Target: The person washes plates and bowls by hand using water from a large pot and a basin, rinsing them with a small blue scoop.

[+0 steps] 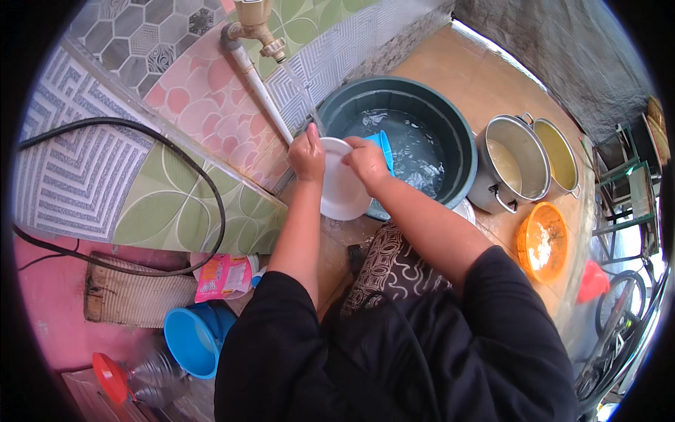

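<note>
My left hand (307,156) grips the left rim of a white plate (343,190), fingers pointing up near the stream of running water. On the plate's upper right edge my right hand (366,160) is closed, its fingertips at the rim. Water pours from a brass tap (259,34) on a pipe down to my left hand. Just beyond the plate stands a large dark green plastic tub (459,132) holding water, with a light blue plastic dipper (386,150) in it, partly hidden by my right hand.
Two metal pots (482,176) with cloudy and yellowish contents stand right of the tub, near an orange plastic basin (560,242). At lower left are a blue bucket (192,340), a wooden washboard (142,295), a pink packet (224,277) and a red funnel (111,377). A black hose (211,184) loops over the tiled ledge.
</note>
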A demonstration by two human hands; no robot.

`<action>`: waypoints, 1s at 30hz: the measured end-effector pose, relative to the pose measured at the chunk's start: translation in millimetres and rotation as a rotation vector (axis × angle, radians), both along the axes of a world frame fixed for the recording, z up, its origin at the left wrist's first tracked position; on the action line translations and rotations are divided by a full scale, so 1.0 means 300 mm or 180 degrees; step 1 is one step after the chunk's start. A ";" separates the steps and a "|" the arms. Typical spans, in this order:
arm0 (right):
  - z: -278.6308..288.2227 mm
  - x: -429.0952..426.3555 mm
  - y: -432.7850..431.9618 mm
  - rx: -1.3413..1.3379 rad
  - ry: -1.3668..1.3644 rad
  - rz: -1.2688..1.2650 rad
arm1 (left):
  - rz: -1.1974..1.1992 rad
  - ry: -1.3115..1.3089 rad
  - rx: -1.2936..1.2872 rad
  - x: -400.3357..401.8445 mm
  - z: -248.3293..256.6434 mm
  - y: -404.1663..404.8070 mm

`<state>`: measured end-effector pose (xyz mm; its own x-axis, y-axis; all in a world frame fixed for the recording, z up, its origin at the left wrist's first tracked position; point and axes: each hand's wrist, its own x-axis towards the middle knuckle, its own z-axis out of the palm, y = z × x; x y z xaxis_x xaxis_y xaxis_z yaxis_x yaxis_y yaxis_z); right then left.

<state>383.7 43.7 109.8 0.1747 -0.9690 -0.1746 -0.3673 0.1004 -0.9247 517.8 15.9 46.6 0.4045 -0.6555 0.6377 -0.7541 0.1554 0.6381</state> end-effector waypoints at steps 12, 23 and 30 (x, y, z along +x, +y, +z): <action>-0.006 -0.085 -0.055 0.0825 -0.2180 -0.1117 | -0.1713 -0.0432 0.0875 -0.250 -0.015 0.191; -0.059 -0.030 -0.009 0.0319 -0.0629 -0.0226 | -0.0246 0.0188 0.2097 -0.092 -0.006 0.007; -0.040 -0.082 -0.037 -0.0249 -0.1280 -0.0810 | -0.1308 -0.0348 0.0579 -0.215 -0.089 0.121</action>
<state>359.1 32.5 97.8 -0.0309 -0.9973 -0.0668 0.0482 0.0653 -0.9967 453.1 52.2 19.9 0.0243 -0.8527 0.5219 -0.7178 0.3485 0.6028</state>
